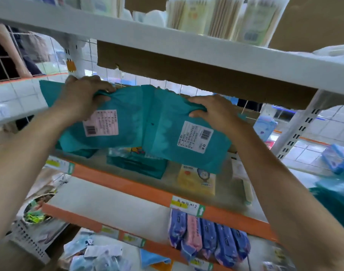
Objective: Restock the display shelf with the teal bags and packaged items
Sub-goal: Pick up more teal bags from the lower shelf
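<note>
Above the orange-edged shelf (128,186), the left hand (83,98) clenches the top edge of the first teal bag (128,118); overlapping it, the second teal bag (167,124) is grasped at its top by the right hand (212,112); a yellow packet (194,180) lies on the shelf below.

Teal bags (140,122) in both hands' grip

Above shelf (226,186), left bag (128,122) beside right bag (167,137); packet (196,179) on shelf beneath.
</note>
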`<act>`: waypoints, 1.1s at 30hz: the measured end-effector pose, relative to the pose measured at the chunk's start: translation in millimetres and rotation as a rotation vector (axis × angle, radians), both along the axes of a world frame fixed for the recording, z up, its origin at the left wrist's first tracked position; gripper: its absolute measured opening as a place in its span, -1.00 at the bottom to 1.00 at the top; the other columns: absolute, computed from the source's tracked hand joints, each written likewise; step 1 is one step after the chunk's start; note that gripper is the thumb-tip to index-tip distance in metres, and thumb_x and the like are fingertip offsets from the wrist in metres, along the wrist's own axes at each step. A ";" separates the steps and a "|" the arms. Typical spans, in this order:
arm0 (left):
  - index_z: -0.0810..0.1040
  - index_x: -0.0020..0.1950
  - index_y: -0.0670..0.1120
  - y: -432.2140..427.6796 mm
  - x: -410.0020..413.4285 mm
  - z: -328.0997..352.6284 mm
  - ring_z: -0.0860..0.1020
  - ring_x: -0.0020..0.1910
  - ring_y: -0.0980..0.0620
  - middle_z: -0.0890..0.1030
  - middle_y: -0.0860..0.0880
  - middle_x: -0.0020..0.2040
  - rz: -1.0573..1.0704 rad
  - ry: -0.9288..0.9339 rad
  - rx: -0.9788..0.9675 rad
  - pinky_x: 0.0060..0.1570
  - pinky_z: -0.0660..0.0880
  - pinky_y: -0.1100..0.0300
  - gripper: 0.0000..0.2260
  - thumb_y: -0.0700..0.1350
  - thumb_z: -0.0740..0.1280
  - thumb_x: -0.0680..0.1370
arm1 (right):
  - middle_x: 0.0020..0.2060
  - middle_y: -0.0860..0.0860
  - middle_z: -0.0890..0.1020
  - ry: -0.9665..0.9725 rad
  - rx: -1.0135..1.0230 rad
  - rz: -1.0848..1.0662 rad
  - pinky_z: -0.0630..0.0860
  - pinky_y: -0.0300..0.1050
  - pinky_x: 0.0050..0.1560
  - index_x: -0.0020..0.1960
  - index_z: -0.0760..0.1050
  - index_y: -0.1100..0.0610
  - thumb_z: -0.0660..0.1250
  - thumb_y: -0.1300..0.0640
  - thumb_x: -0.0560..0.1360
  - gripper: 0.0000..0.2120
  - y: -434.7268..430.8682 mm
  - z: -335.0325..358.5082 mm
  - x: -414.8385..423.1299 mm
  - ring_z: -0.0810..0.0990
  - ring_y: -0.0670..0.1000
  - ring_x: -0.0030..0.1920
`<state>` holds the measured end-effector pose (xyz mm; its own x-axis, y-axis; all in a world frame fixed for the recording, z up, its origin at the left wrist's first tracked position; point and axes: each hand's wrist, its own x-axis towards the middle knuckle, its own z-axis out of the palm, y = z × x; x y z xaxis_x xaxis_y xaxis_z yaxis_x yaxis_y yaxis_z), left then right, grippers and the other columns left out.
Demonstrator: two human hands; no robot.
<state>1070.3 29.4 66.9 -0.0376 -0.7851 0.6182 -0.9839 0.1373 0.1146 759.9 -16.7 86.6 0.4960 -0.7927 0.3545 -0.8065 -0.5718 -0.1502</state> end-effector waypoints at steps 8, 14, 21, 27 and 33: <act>0.59 0.12 -0.16 -41.3 91.8 5.2 0.56 -0.04 -0.27 0.60 -0.20 0.00 -0.210 0.006 0.001 0.06 0.44 -0.12 -0.79 -0.14 0.29 0.54 | 0.13 0.05 0.61 -0.075 -0.028 -0.166 0.37 -0.12 -0.09 0.33 0.43 0.01 0.34 0.05 0.50 -0.60 -4.2 -5.8 71.1 0.55 0.09 0.09; 0.55 0.18 -0.15 -60.6 140.9 1.8 0.53 0.04 -0.28 0.57 -0.22 0.13 -0.190 0.077 0.060 0.00 0.43 -0.06 -0.78 -0.18 0.23 0.57 | 0.05 0.10 0.64 -0.080 -0.073 -0.243 0.47 0.03 0.00 0.21 0.52 0.10 0.36 -0.01 0.48 -0.65 6.4 -14.3 122.9 0.57 0.16 0.05; 0.54 0.22 -0.19 -94.5 186.6 -31.9 0.50 0.14 -0.25 0.57 -0.23 0.17 -0.102 0.527 0.280 0.14 0.40 -0.06 -0.74 -0.15 0.29 0.55 | 0.01 0.08 0.61 -0.095 -0.061 -0.305 0.46 0.13 0.04 0.20 0.54 0.01 0.36 -0.03 0.46 -0.67 14.9 -17.4 148.5 0.54 0.13 0.04; 0.52 0.23 -0.27 -121.7 212.0 -77.2 0.50 0.18 -0.28 0.55 -0.28 0.18 -0.013 0.930 0.494 0.19 0.43 -0.09 -0.71 -0.16 0.28 0.56 | 0.02 -0.02 0.64 -0.183 0.021 -0.336 0.48 0.12 0.05 0.17 0.53 -0.07 0.35 -0.06 0.46 -0.72 17.9 -26.8 151.9 0.58 0.05 0.02; 0.51 0.21 -0.28 -125.1 208.2 -101.4 0.55 0.03 -0.21 0.56 -0.25 0.12 0.086 1.125 0.540 0.12 0.48 -0.08 -0.74 -0.19 0.30 0.56 | -0.01 -0.01 0.66 -0.209 0.034 -0.311 0.49 0.07 0.06 0.16 0.56 0.00 0.38 0.01 0.46 -0.72 13.7 -27.5 150.0 0.59 0.04 0.01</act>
<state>1278.5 -95.7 -34.5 0.3661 -0.9218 -0.1272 -0.3074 -0.2488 0.9185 909.8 -3.1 59.1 0.1491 -0.9073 0.3931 -0.8910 -0.2957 -0.3445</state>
